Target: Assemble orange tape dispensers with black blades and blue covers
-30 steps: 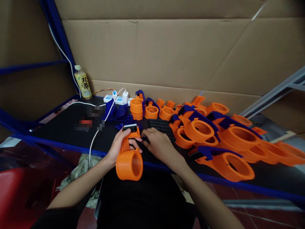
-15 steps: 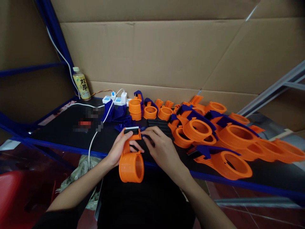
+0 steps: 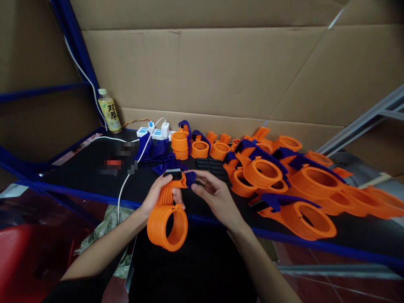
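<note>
My left hand (image 3: 156,193) is wrapped round the grip of an orange tape dispenser (image 3: 153,229), its thumb on the black piece (image 3: 174,174) with a toothed blade at the head. The dispenser's ring hangs toward my lap. Between the fingers of my right hand (image 3: 216,195) is a small dark blue plastic part (image 3: 190,179), against the right side of the dispenser's head. Whether the part is joined to the dispenser cannot be seen. Behind my hands lie loose blue plastic parts (image 3: 158,149) and a stack of black pieces (image 3: 211,164).
Several orange and blue tape dispensers (image 3: 311,219) are heaped on the right of the black tabletop (image 3: 78,172). At the back stand a power strip (image 3: 158,134) and a yellow-labelled bottle (image 3: 109,111). A white cable (image 3: 126,181) hangs over the front edge. A red stool (image 3: 28,261) is at lower left.
The dispenser has turned in my left hand, its ring swinging left and opening more toward me. More of the blue part shows at my right fingers, which are less bent.
</note>
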A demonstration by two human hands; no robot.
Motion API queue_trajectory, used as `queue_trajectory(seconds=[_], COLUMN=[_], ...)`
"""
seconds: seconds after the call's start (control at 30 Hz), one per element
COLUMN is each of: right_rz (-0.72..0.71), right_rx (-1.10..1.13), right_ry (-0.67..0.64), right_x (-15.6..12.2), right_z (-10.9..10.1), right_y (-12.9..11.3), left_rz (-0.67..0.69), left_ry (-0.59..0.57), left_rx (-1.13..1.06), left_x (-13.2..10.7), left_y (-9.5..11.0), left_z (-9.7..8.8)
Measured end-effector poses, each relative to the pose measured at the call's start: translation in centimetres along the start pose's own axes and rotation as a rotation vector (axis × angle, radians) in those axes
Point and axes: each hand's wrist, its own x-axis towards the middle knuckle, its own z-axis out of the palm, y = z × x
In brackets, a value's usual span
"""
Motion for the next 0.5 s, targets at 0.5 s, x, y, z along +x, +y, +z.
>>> queue_trajectory(seconds=[0.5], right_rz=[-0.201], right_rx=[-0.156], right_ry=[0.013], right_x=[-0.21], right_z=[-0.59], right_y=[0.38], left_rz=[-0.146], left_ry=[-0.073], left_rx=[0.005], left_x=[0.60], left_y=[0.04], left_z=[-0.77])
